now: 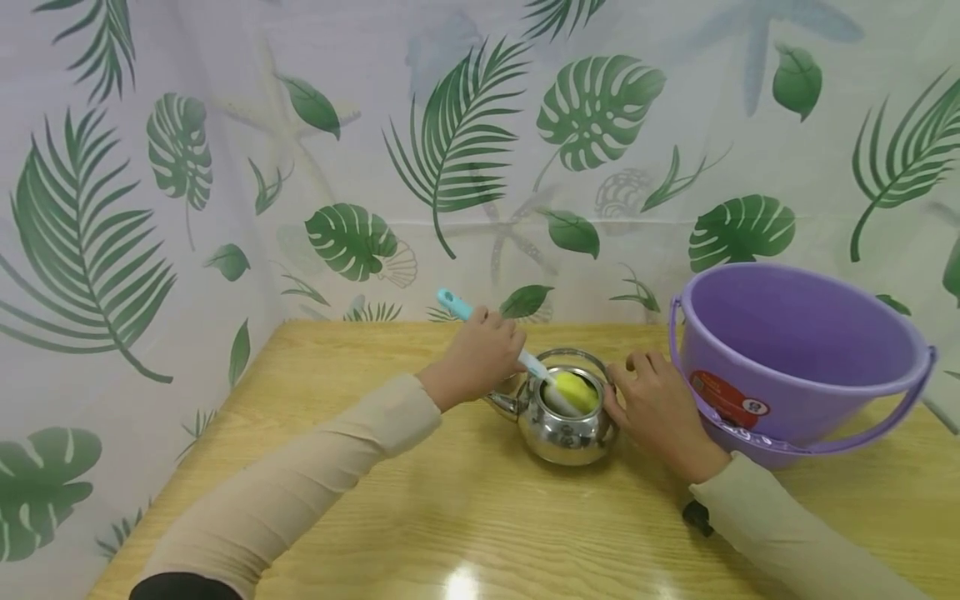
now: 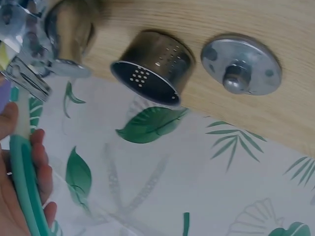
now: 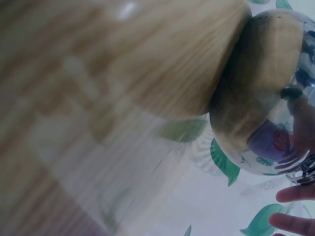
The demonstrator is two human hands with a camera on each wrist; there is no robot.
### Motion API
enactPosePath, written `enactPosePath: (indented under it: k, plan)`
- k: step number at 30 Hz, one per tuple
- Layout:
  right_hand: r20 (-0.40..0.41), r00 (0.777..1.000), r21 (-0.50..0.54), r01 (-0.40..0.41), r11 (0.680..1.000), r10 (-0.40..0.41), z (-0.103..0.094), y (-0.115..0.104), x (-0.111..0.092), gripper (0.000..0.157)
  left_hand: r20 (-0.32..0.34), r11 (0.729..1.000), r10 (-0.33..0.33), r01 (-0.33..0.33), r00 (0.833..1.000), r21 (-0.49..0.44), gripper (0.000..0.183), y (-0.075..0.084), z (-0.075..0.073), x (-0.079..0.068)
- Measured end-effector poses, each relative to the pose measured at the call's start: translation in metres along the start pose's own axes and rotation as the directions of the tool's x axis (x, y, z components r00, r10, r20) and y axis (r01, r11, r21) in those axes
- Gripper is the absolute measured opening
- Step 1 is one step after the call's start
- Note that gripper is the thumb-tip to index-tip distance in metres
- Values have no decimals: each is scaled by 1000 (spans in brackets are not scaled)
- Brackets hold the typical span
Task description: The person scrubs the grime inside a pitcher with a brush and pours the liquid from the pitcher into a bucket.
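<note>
My left hand (image 1: 480, 354) grips a sponge brush by its blue and white handle (image 1: 453, 304). The brush slants down to the right, its yellow sponge head (image 1: 576, 390) inside the mouth of a shiny steel teapot (image 1: 566, 442). The pot stands upright without its lid, spout to the left, hoop handle raised behind the mouth. At its right side my right hand (image 1: 660, 408) holds the pot near the rim and handle joint, thumb against the wall. In the right wrist view, fingertips (image 3: 293, 194) show beside that joint. The sponge's lower part is hidden in the pot.
A large purple bucket (image 1: 795, 408) stands on the wooden table (image 1: 420, 517), close to my right hand. In the left wrist view a perforated steel strainer cup (image 2: 152, 66) and a round knobbed lid (image 2: 241, 66) lie near the back edge. A leaf-patterned sheet (image 1: 450, 167) hangs behind.
</note>
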State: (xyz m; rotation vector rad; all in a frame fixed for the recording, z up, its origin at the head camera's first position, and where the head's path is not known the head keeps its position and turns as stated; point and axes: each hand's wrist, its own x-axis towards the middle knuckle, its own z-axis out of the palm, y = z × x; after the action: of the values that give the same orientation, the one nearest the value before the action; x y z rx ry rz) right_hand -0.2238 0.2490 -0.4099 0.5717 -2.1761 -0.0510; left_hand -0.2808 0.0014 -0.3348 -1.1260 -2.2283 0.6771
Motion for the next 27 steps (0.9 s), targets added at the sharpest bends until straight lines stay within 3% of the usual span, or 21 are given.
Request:
enactPosePath:
  k: [8, 15, 27]
  plan:
    - [14, 1000, 13, -11, 1000, 11, 2, 0, -2, 25, -11, 988, 100, -100, 995, -116, 42, -16, 8, 11]
    - [35, 999, 7, -18, 1000, 18, 1, 1, -1, 24, 11, 946, 205, -196, 979, -257, 41, -29, 5, 28]
    - [41, 999, 7, -16, 1000, 15, 1, 1, -1, 24, -81, 913, 336, -346, 938, -215, 39, -37, -2, 42]
